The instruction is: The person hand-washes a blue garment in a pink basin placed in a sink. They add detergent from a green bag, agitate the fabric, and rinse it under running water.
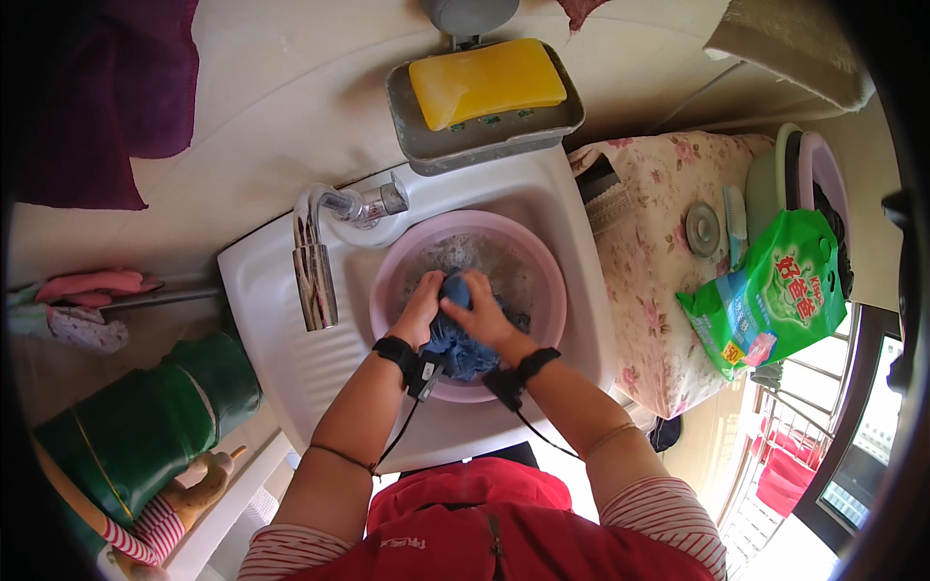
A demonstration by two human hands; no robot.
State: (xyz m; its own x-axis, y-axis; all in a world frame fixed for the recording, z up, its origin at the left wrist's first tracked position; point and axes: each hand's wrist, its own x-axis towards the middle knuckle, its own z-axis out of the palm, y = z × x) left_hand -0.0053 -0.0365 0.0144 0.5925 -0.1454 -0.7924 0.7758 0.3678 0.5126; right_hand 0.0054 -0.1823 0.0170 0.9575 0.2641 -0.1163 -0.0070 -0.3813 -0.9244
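Blue cloth (463, 351) in lumpy folds

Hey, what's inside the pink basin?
The pink basin holds foamy water and a blue cloth, gripped by the left hand and right hand. Whatever lies beneath the cloth is hidden.

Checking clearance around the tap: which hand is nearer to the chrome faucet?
Left. The left hand is to the right of the chrome faucet, on the blue cloth; the right hand holds the cloth farther right.
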